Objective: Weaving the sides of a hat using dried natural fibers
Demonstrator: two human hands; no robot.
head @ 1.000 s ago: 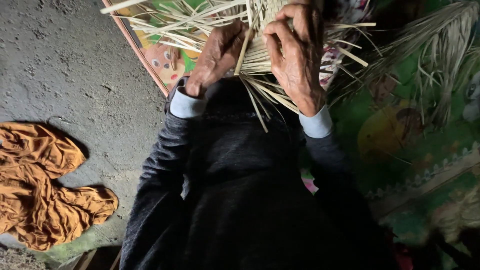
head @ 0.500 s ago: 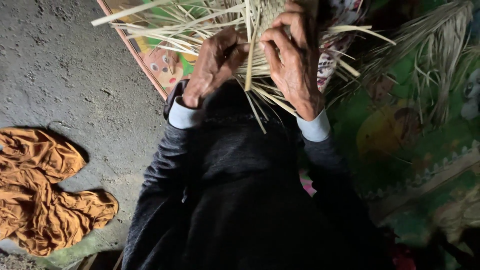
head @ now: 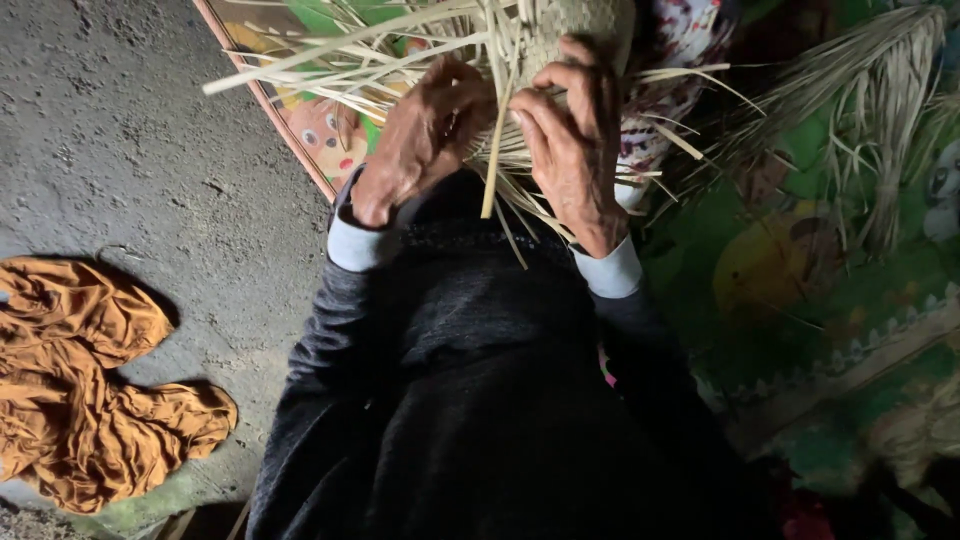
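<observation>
To your left the concrete floor [head: 130, 150] lies open, with only the orange cloth [head: 95, 385] low down. Loose straw strips [head: 360, 50] fan ahead, and a dried-leaf bundle [head: 860, 110] crowds your right.

Both arms come up from the bottom of the shot, in dark sleeves with pale cuffs showing at the wrists. Left hand [head: 425, 140] sits at about 11 o'clock from the chest, wrist bent, back of the hand facing the camera, fingers curled under and pinched tight. Right hand [head: 575, 140] is at roughly 1 o'clock, just beside the left one, the two nearly touching at the fingertips. Its fingers are bent and spread a bit, thumb tucked toward the left hand, knuckles up. Forearms angle inward so the hands meet up near 12 o'clock. Elbows are out wide, low in frame.
</observation>
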